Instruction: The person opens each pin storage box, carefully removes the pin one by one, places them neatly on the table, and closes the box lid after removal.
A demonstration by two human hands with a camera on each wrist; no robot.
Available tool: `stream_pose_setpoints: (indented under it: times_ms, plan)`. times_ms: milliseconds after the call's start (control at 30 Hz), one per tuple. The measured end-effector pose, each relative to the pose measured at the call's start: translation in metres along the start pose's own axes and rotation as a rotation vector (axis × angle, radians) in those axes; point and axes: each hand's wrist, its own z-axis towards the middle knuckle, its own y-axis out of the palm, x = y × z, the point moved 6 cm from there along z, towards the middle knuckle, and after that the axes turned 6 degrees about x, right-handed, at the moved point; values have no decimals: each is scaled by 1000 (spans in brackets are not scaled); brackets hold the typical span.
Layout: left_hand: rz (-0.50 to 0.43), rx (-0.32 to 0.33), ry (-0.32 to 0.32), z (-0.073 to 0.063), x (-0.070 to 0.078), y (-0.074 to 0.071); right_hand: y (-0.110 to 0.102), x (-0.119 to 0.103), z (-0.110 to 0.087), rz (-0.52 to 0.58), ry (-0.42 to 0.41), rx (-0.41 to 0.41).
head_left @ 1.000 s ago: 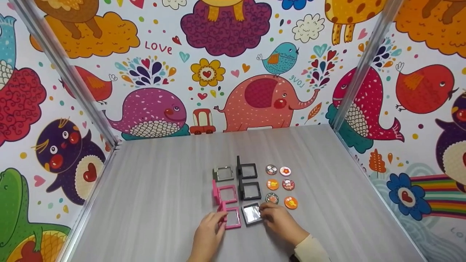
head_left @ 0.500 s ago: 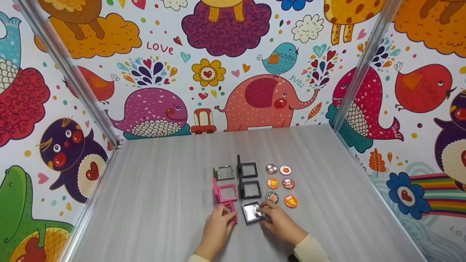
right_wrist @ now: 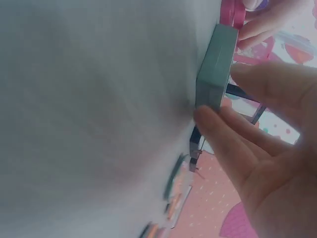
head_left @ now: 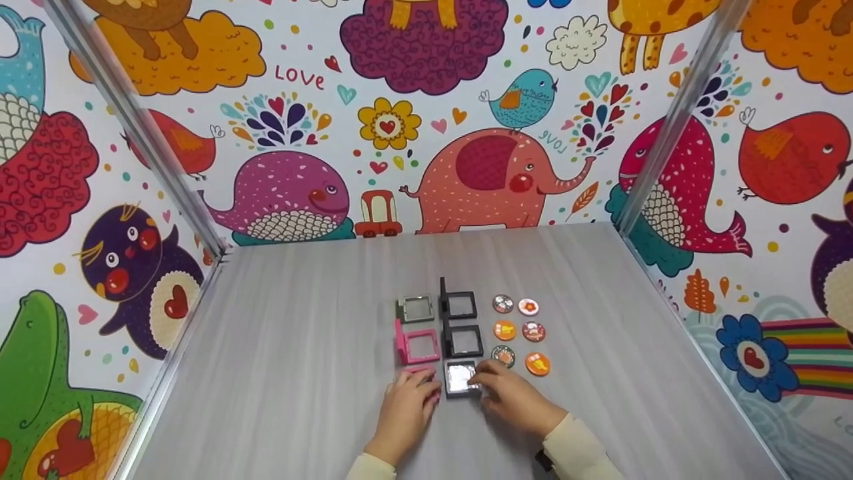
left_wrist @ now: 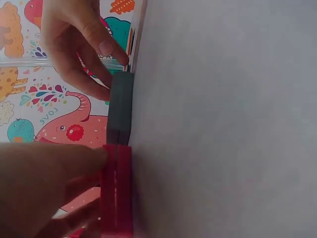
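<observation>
My left hand (head_left: pixel 406 415) holds a square pink display case (left_wrist: pixel 117 191), its two hinged halves folded together, fingers over the top. Much of that case is hidden under the hand in the head view. Beside it, a square black display case (head_left: pixel 460 393) with a shiny clear window lies flat and folded. My right hand (head_left: pixel 518 397) grips this black case at its right side, with fingertips at the edge and over the top. In the right wrist view, thumb and fingers meet its dark side wall (right_wrist: pixel 216 64).
Behind the hands stand another pink case (head_left: pixel 402 343), two black cases with lids upright, the nearer black case (head_left: pixel 446 337) among them, and a grey-green case (head_left: pixel 418 321). Several round badges, including an orange badge (head_left: pixel 538 364), lie to the right. Patterned walls enclose the table (head_left: pixel 300 347).
The left hand has folded the pink case's upright lid down and stays over it. The right hand's fingers have moved over the black case's top, and that case now sits straighter.
</observation>
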Motion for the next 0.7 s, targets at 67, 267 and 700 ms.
stream_pose_setpoints:
  times_ms: [67,267,700]
  plan:
    - [-9,15,0,0,-1,1,-5,-5,9,-26,-36,26]
    - [-33,50,-2,3,-4,2,-21,-20,52,-113,-140,128]
    - [-90,10,-23,1,-9,5,-14,-5,84,-228,-167,33]
